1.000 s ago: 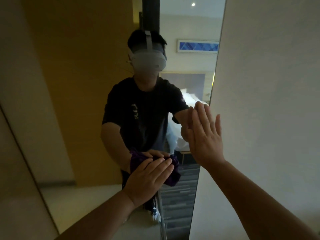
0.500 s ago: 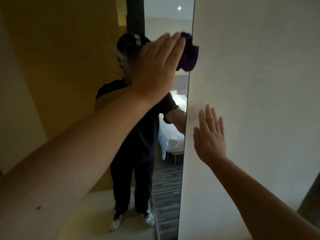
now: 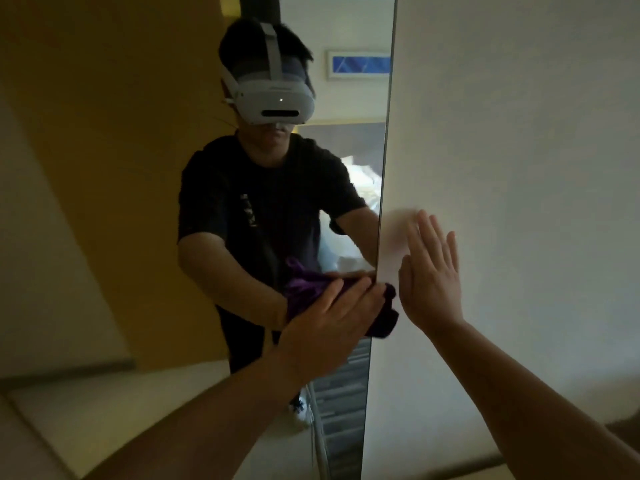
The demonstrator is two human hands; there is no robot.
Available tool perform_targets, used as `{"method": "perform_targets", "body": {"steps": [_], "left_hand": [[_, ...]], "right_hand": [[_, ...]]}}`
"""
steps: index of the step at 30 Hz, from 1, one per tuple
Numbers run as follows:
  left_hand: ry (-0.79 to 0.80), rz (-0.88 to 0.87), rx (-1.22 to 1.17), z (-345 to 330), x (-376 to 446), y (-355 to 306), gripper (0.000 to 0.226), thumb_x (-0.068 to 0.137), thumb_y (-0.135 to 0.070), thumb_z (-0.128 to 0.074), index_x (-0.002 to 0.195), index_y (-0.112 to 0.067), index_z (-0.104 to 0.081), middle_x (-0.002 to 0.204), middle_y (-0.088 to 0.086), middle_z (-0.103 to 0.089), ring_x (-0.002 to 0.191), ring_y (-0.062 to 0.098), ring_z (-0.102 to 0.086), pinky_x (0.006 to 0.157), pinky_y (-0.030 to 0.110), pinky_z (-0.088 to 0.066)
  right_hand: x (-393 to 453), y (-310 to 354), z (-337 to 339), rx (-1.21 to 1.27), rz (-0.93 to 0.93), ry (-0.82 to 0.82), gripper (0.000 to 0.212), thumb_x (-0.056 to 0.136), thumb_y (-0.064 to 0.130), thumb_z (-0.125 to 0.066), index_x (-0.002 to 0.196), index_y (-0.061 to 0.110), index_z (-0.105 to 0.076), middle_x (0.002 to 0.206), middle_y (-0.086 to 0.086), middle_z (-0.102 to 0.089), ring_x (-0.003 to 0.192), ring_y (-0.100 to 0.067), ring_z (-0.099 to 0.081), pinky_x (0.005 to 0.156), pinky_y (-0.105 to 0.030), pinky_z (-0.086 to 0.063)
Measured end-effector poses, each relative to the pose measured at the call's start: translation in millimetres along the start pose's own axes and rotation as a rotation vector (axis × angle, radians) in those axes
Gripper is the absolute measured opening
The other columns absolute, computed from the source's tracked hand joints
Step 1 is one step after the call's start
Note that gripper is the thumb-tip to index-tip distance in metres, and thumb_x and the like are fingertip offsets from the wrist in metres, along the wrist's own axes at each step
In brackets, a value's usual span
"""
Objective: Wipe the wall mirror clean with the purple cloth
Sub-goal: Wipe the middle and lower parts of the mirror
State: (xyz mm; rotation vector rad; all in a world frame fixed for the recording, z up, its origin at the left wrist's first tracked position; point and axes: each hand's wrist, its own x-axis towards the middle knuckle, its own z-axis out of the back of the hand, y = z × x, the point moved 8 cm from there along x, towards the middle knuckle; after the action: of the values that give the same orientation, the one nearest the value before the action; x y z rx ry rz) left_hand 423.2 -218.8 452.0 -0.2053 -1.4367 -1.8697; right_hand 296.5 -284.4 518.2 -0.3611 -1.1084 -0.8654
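Note:
The tall wall mirror [image 3: 121,168] fills the left and middle of the view, and its right edge runs down the centre. My left hand [image 3: 329,327] lies flat on the purple cloth [image 3: 384,317] and presses it against the glass at the mirror's right edge, about waist height. The cloth pokes out past my fingertips onto the wall edge. My right hand [image 3: 429,275] rests flat with fingers spread on the white wall [image 3: 519,150] just right of the mirror, holding nothing.
The mirror reflects a person in a black shirt and white headset, a yellow wall, a bed and a framed picture. The pale floor [image 3: 52,427] shows at the lower left.
My left hand swept the cloth up to head height half a second ago and has come back down to waist height at the mirror's right edge. My right hand stays on the wall.

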Motion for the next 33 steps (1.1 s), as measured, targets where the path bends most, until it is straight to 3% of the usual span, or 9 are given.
{"method": "perform_targets", "body": {"steps": [4, 10, 14, 17, 22, 26, 33], "left_hand": [[0.061, -0.004, -0.058, -16.3, -28.2, -29.1, 0.054, 0.104, -0.008, -0.015, 0.15, -0.014, -0.042, 0.156, 0.005, -0.041, 0.142, 0.024, -0.039, 0.119, 0.045, -0.017], [0.031, 0.031, -0.248, 8.2, -33.0, -17.4, 0.042, 0.102, -0.015, -0.034, 0.138, -0.017, -0.056, 0.138, 0.003, -0.06, 0.117, 0.021, -0.059, 0.098, 0.036, -0.041], [-0.001, 0.235, -0.354, 42.0, -60.7, 31.1, 0.032, 0.099, -0.013, -0.05, 0.129, -0.012, -0.061, 0.127, 0.009, -0.066, 0.103, 0.028, -0.065, 0.082, 0.039, -0.052], [-0.016, 0.356, -0.372, 69.9, -104.1, 80.8, 0.032, 0.1, -0.01, -0.051, 0.131, -0.008, -0.061, 0.128, 0.011, -0.064, 0.108, 0.03, -0.062, 0.084, 0.042, -0.05], [0.061, 0.468, -0.348, 90.9, -197.5, 143.4, 0.04, 0.096, -0.002, -0.047, 0.135, -0.007, -0.055, 0.136, 0.012, -0.058, 0.117, 0.032, -0.058, 0.09, 0.046, -0.047], [0.112, 0.497, -0.313, 94.6, -270.3, 163.2, 0.042, 0.094, -0.002, -0.043, 0.133, -0.005, -0.058, 0.134, 0.013, -0.059, 0.114, 0.033, -0.059, 0.089, 0.046, -0.046], [0.098, 0.559, -0.296, 92.9, -344.7, 163.9, 0.044, 0.091, -0.003, -0.042, 0.131, -0.004, -0.06, 0.132, 0.011, -0.061, 0.111, 0.031, -0.058, 0.089, 0.044, -0.044]], "right_hand": [[-24.4, 4.8, -8.2, -0.011, -0.013, 0.049, 0.052, 0.099, 0.016, -0.03, 0.149, 0.002, -0.034, 0.158, -0.018, -0.028, 0.15, -0.033, -0.018, 0.123, -0.051, -0.011], [-48.9, 26.9, -5.3, -0.056, -0.016, 0.104, 0.049, 0.099, 0.017, -0.032, 0.145, 0.002, -0.036, 0.156, -0.021, -0.031, 0.149, -0.033, -0.02, 0.12, -0.055, -0.017], [-48.2, 50.4, 6.1, -0.018, -0.015, 0.106, 0.051, 0.101, 0.023, -0.033, 0.148, 0.004, -0.034, 0.158, -0.015, -0.027, 0.149, -0.031, -0.019, 0.12, -0.055, -0.017], [-47.5, 88.1, 10.4, 0.066, 0.019, 0.114, 0.052, 0.102, 0.027, -0.034, 0.152, 0.011, -0.03, 0.159, -0.012, -0.027, 0.151, -0.028, -0.017, 0.121, -0.055, -0.016], [-62.6, 170.6, -13.8, 0.093, 0.087, 0.218, 0.057, 0.102, 0.039, -0.038, 0.151, 0.009, -0.036, 0.16, -0.01, -0.029, 0.151, -0.025, -0.016, 0.12, -0.056, -0.016], [-94.7, 223.2, -49.0, 0.053, 0.126, 0.33, 0.072, 0.096, 0.054, -0.044, 0.152, 0.01, -0.032, 0.162, -0.008, -0.024, 0.152, -0.023, -0.012, 0.122, -0.054, -0.013], [-136.5, 264.3, -96.0, -0.059, 0.157, 0.426, 0.078, 0.095, 0.063, -0.033, 0.155, 0.014, -0.025, 0.164, -0.005, -0.017, 0.153, -0.02, -0.005, 0.123, -0.049, -0.007]]}}
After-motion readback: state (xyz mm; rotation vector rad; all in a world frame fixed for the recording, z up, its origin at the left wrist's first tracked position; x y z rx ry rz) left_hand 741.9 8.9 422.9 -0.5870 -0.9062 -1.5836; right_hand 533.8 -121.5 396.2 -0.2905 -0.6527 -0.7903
